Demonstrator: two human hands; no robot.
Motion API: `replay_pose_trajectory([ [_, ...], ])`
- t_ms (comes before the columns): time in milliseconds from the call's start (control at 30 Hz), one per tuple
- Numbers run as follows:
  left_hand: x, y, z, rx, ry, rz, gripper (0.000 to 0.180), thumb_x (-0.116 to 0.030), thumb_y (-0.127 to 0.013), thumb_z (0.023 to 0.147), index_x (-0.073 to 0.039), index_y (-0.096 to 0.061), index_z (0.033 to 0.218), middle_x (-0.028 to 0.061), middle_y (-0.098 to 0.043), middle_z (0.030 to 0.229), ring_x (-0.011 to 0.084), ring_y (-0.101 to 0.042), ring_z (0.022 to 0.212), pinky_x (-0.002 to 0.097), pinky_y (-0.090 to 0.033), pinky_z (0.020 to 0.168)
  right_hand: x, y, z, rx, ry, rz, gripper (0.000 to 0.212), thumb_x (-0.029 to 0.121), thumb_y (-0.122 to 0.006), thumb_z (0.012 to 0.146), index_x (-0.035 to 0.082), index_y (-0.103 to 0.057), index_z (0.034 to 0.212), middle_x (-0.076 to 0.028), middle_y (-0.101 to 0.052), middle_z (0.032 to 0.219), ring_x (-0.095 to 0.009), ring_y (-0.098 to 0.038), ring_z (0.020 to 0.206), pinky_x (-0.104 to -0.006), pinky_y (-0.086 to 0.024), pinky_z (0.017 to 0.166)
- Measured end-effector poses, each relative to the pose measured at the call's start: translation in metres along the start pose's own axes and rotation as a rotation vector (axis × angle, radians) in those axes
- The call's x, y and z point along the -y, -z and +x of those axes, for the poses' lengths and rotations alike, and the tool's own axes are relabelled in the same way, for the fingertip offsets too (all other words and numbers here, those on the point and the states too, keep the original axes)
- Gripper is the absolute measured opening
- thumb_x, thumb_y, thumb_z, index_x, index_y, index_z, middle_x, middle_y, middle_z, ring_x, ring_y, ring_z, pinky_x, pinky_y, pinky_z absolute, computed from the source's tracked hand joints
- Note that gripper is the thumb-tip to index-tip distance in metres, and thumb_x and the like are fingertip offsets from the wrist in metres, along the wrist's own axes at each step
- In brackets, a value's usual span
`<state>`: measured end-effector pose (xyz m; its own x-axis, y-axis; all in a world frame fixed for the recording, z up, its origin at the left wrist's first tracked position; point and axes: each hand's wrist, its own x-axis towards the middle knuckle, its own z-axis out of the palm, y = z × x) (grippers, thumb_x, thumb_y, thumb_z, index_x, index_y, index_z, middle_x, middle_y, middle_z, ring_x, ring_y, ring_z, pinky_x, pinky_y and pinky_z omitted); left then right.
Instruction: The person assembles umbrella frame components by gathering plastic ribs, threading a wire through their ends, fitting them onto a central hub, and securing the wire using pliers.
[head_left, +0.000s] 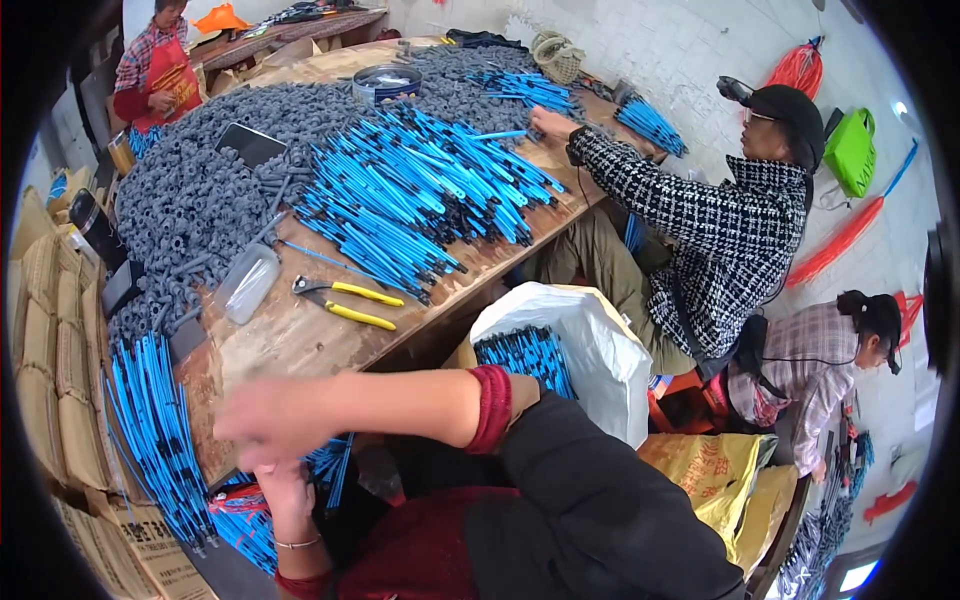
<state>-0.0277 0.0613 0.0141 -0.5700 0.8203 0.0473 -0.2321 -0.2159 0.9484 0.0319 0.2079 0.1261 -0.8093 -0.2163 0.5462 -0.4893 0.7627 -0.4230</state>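
My right grip, blurred, is close to my left grip at the desk's near left corner; cannot tell whether either pinches anything. Blue sticks lie just beside that corner.

I see a worn wooden surface under the cutters, glossy plastic-looking rods beyond them, a smooth plastic tray to their left.
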Motion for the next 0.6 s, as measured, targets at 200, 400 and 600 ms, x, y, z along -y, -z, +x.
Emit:
replay_pose_trajectory([
  [200, -0.014, -0.008, -0.010, 0.165, 0.096, -0.108, 0.013, -0.012, -0.056, 0.088, -0.003, -0.054, 0.098, 0.0090, -0.063, 0.089, 0.0168, -0.061, 0.079, 0.0259, -0.048, 0.070, 0.000, 0.006, 0.013, 0.241, -0.247, 0.184, 0.025, 0.027, -0.058, 0.077, 0.004, -0.059, 0.084, -0.016, -0.062, 0.081, -0.035, -0.060, 0.078, -0.0434, -0.048, 0.068],
  [400, -0.018, 0.012, 0.020, 0.036, 0.167, -0.117, 0.013, -0.012, -0.056, 0.087, -0.003, -0.056, 0.097, 0.0117, -0.065, 0.083, 0.0201, -0.062, 0.075, 0.0289, -0.050, 0.069, -0.143, 0.034, 0.051, 0.152, -0.532, -0.596, 0.012, 0.017, -0.058, 0.074, 0.007, -0.065, 0.074, -0.013, -0.065, 0.079, -0.031, -0.065, 0.076, -0.0418, -0.052, 0.063],
  [600, -0.017, 0.022, 0.033, 0.043, 0.247, -0.173, 0.013, -0.008, -0.055, 0.087, -0.001, -0.058, 0.097, 0.0143, -0.066, 0.080, 0.0225, -0.064, 0.072, 0.0313, -0.051, 0.070, -0.222, 0.007, 0.049, 0.254, -0.705, -0.660, 0.014, 0.015, -0.057, 0.075, 0.011, -0.070, 0.079, -0.010, -0.067, 0.085, -0.028, -0.066, 0.080, -0.0397, -0.053, 0.065],
])
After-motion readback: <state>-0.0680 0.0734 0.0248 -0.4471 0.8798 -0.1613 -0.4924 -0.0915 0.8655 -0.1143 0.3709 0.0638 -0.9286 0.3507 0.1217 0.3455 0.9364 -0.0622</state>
